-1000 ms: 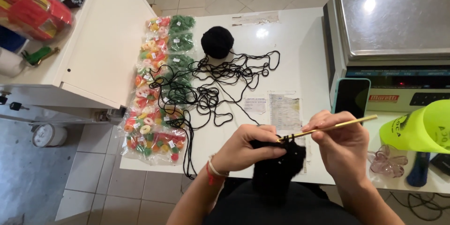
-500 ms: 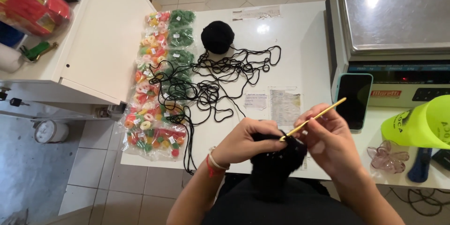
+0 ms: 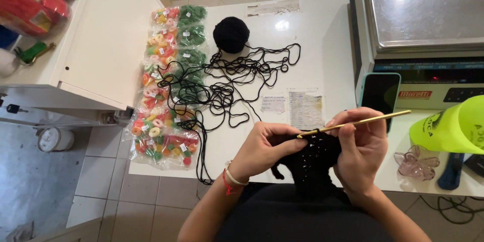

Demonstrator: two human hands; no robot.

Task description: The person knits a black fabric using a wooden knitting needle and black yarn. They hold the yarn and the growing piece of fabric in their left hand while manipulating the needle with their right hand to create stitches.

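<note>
At the near edge of a white table (image 3: 322, 35), a person is crocheting a piece of black crochet work (image 3: 310, 164). The right hand (image 3: 360, 154) is closing its fingers around a golden crochet hook (image 3: 353, 123), whose tip is sitting in the top row of stitches. The left hand (image 3: 264, 148) is pinching the fabric just beside the hook. Black yarn (image 3: 227, 83) is trailing in loose tangles across the table to a black yarn ball (image 3: 231, 34). Bags of coloured ring sweets (image 3: 166, 85) are lying along the left edge, a metal scale (image 3: 423, 15) is standing on the right, with a dark phone (image 3: 379, 93) leaning against it.
</note>
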